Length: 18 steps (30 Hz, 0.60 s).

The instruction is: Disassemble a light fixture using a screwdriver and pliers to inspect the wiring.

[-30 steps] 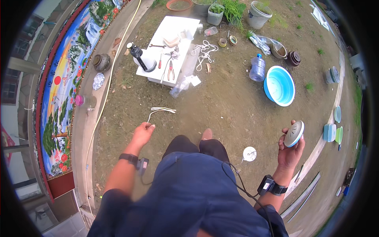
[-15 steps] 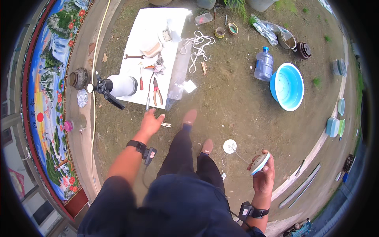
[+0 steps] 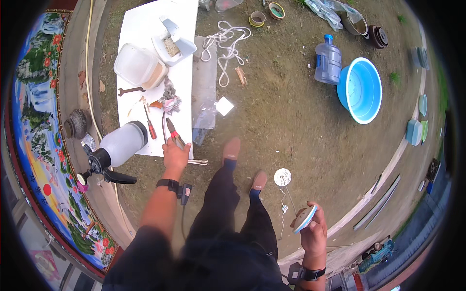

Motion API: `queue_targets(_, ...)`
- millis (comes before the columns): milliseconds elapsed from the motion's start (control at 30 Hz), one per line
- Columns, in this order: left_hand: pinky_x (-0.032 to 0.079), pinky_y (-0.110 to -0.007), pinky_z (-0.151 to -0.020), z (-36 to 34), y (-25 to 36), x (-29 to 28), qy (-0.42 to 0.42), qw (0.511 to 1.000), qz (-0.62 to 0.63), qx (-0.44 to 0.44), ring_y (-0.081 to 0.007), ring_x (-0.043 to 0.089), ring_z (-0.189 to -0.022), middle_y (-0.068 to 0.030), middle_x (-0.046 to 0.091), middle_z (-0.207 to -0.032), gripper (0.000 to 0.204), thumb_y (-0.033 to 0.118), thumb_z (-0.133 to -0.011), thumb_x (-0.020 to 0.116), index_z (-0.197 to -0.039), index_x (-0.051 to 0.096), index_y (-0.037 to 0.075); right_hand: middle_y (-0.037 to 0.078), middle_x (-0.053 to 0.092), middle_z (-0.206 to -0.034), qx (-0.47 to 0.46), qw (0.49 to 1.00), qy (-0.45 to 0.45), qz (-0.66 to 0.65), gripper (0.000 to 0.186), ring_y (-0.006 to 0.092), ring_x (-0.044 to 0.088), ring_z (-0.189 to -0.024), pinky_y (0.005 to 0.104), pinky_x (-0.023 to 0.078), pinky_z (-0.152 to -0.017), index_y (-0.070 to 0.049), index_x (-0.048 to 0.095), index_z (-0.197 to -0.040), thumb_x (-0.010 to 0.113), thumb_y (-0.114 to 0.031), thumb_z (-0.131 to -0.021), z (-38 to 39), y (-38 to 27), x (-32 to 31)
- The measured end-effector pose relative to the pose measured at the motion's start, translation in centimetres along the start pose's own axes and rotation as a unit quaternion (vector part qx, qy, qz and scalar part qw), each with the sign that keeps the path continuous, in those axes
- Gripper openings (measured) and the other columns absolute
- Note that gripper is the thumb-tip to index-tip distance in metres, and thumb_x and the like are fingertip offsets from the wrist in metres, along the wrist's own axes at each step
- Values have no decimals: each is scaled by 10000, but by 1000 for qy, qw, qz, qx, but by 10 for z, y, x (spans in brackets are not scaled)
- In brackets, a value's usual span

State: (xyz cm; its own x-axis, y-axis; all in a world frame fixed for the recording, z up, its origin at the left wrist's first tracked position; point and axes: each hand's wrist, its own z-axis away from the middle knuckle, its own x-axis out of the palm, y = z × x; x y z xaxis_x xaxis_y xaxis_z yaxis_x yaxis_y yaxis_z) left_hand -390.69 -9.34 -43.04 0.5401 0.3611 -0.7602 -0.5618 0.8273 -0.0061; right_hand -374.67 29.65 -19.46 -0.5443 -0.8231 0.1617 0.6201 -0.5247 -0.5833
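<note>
My left hand (image 3: 175,154) is at the near edge of a white board (image 3: 104,150), thumb and forefinger apart around the handle ends of red-handled pliers (image 3: 173,130). A thin dark rod (image 3: 163,127) beside the pliers runs under its fingers. A red screwdriver (image 3: 151,127) and a wrench (image 3: 131,90) lie farther off on the board. My right hand (image 3: 313,233) is closed on the edge of a round disc (image 3: 305,219) with a beige face and pale blue rim. A thin cord leads from near it to a white round plate (image 3: 282,177) on the ground.
A pump spray bottle (image 3: 124,143) lies at the board's left. Plastic tubs (image 3: 141,65) and crumpled foil (image 3: 170,99) rest on the board. White rope (image 3: 225,48) lies behind. At right are a water jug (image 3: 328,60) and a blue basin (image 3: 360,90).
My left hand has moved up over the board's near edge to the pliers. The right hand, still holding the disc, has shifted left and down. The view has turned, bringing the board nearer.
</note>
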Motion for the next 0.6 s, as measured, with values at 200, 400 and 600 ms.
queue_targets(200, 490, -494, -1012, -11, -8, 8, 13, 999, -30, 13, -430, 568, -1219, -249, 527, -1310, 897, 471, -817, 799, -1451, 394, -18, 145, 641, -1037, 8, 1000, 17, -4, 718, 256, 677, -851, 357, 567, -740, -25, 470, -1411, 716, -368, -831, -8, -2, 7)
queue_targets(400, 542, -473, -940, -24, -13, 0, -15, 1000, 3, 6, -423, 646, -1120, -266, 594, -1231, 708, 226, -771, 795, -1322, 455, -60, 139, 641, -1035, -9, 1000, 16, -7, 692, 243, 670, -862, 356, 564, -746, -19, 477, -1405, 705, -361, -848, -2, 0, 5)
queue_targets(600, 482, -352, -654, 3, -29, -2, -228, 893, 378, -83, -181, 580, -732, -83, 624, -911, 485, 101, -790, 644, -1253, 579, -32, 105, 640, -997, -44, 999, 12, -20, 650, 197, 639, -810, 319, 522, -667, -2, 478, -1413, 659, -349, -894, 10, -8, 7)
